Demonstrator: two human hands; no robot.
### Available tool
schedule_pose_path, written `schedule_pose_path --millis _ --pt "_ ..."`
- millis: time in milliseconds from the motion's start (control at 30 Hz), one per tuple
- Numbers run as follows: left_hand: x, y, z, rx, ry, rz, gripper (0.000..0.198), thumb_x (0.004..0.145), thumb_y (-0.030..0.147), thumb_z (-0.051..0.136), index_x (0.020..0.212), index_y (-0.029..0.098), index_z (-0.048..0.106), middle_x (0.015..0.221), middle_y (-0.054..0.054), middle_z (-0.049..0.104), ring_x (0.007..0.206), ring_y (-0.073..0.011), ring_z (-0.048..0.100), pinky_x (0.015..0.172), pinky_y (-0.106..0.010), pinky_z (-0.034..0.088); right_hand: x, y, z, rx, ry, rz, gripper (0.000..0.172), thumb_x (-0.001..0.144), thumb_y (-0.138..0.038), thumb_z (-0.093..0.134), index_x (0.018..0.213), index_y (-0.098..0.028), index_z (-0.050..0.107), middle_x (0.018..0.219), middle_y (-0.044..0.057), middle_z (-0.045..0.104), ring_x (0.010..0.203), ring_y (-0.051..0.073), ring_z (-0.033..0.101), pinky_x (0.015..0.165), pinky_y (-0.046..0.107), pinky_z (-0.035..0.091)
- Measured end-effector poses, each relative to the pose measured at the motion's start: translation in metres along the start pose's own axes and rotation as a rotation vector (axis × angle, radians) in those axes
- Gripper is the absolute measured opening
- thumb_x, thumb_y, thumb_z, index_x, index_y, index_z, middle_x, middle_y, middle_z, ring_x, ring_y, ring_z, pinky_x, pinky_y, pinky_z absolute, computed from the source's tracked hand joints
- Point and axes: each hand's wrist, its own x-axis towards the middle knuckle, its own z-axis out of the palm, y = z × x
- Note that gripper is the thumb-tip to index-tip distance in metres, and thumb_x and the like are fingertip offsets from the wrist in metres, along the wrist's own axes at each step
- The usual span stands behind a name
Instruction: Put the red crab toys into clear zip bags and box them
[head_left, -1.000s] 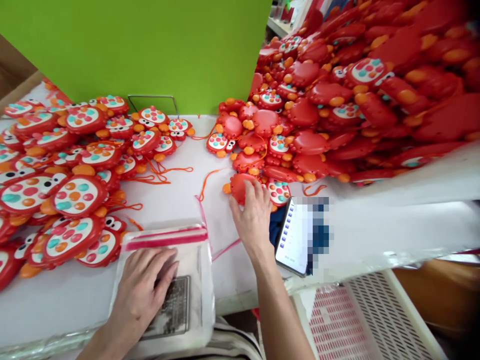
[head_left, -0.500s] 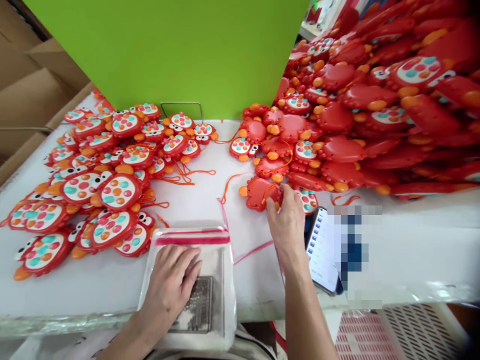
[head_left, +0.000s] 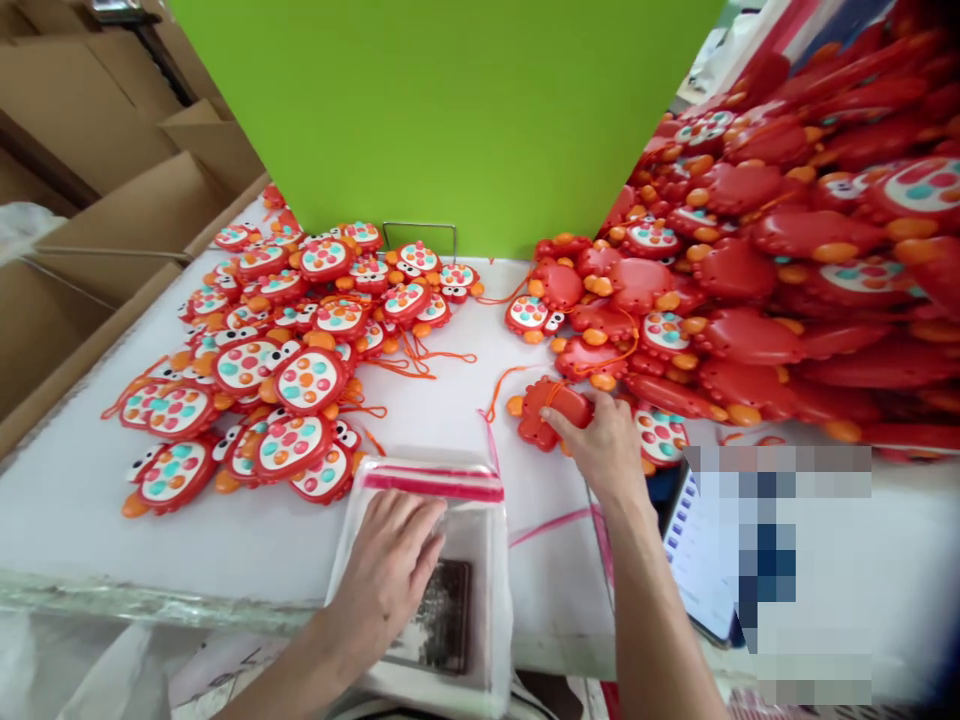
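White table (head_left: pixel 255 550), red toy (head_left: pixel 534 418), right end in right grip (head_left: pixel 611 455)

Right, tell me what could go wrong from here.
The clear zip bag reaches past the table's front edge, so it might slip if the left hand lifts. The right forearm is close to the smartphone and could knock it. The loose orange cord beside the red toy at the right hand might snag.

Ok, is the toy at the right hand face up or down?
Face down: the toy at the right hand shows its red back.
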Motion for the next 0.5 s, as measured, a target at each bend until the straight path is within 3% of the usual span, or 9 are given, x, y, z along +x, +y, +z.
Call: schedule_pose_path --millis 167,333,433,500 --pt "0.002 0.003 -0.003 -0.020 -0.045 -0.030 0.027 0.085 0.008 0.052 0.110 0.019 0.053 0.103 -0.007 0.060 0.094 -0.0243 0.051 0.084 -0.041 0.042 0.002 0.011 0.014 0.149 -0.097 -0.031 0.057 0.066 -0.053 0.064 0.109 -0.018 0.052 0.082 0.005 0.064 0.069 0.022 0.061 0.062 0.036 0.049" --pt "0.002 0.004 -0.004 -0.026 -0.048 -0.034 0.027 0.086 0.009 0.051 0.111 0.018 0.053 0.103 -0.008 0.061 0.094 -0.0249 0.052 0.084 -0.042 0.043 -0.005 -0.006 0.013 0.227 -0.236 -0.189 0.036 0.070 -0.041 0.064 0.097 -0.017 0.061 0.082 0.005 0.066 0.074 0.022 0.064 0.069 0.036 0.052" --pt "0.002 0.004 -0.005 -0.022 -0.048 -0.031 0.027 0.085 0.008 0.052 0.110 0.017 0.053 0.104 -0.009 0.062 0.097 -0.0259 0.052 0.085 -0.043 0.044 -0.024 -0.026 0.012 0.211 -0.145 -0.288 0.035 0.072 -0.032 0.062 0.103 -0.016 0.058 0.099 0.010 0.062 0.090 0.025 0.061 0.083 0.041 0.049" --pt "0.002 0.005 -0.005 -0.022 -0.050 -0.037 0.028 0.085 0.009 0.053 0.111 0.017 0.053 0.104 -0.009 0.062 0.098 -0.0261 0.052 0.085 -0.043 0.045 -0.041 -0.036 0.015 0.169 -0.046 -0.454 0.030 0.077 -0.024 0.057 0.106 -0.018 0.055 0.108 0.011 0.056 0.099 0.024 0.058 0.087 0.041 0.048"
